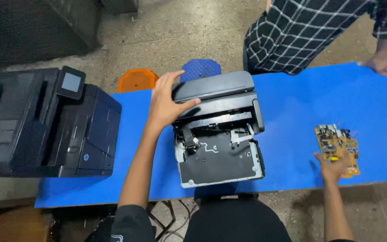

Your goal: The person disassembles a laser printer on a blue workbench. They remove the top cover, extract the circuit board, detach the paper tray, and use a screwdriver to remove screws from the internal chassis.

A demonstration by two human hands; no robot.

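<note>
Both hands work apart on a blue tabletop (292, 107): the left hand (166, 101) is clamped on the upper left corner of a partly dismantled black printer (218, 130), thumb hooked under its raised lid, while the right hand (334, 168) lies spread and flat on the near edge of a yellow circuit board (337, 143), pressing it rather than gripping it. The printer stands at the middle of the tabletop, its metal base plate tipped toward the camera and its near edge just beside the tabletop's front rim. A slip of the left hand could likely let the unit tilt or slide off that rim, and loose white ribbon cables at its opening could snag. The circuit board also lies close to the front edge, so a careless drag might push it over. Open blue surface stretches between printer and board and behind them. A larger intact black printer (45, 121) crowds the left end. Another person in a checked shirt (301, 31) leans on the far edge with one hand (379, 65). Two stools, orange (135, 79) and blue (200, 68), stand behind.
</note>
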